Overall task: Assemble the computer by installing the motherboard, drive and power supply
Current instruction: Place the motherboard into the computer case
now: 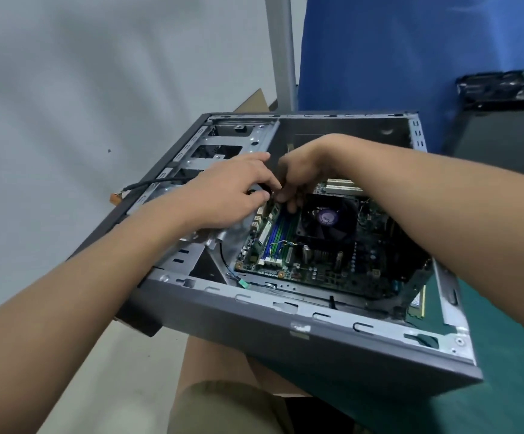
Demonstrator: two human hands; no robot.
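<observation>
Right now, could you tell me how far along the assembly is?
Done: green motherboard lies inside the open grey metal case. In hand: left hand pinches a small black part at its far edge, right hand alongside. Left: silver drive bays look empty; no power supply shows.

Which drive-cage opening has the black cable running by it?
The nearest opening, right beside the left hand: the black cable runs along it. The middle opening and the far opening show only bare metal.
</observation>
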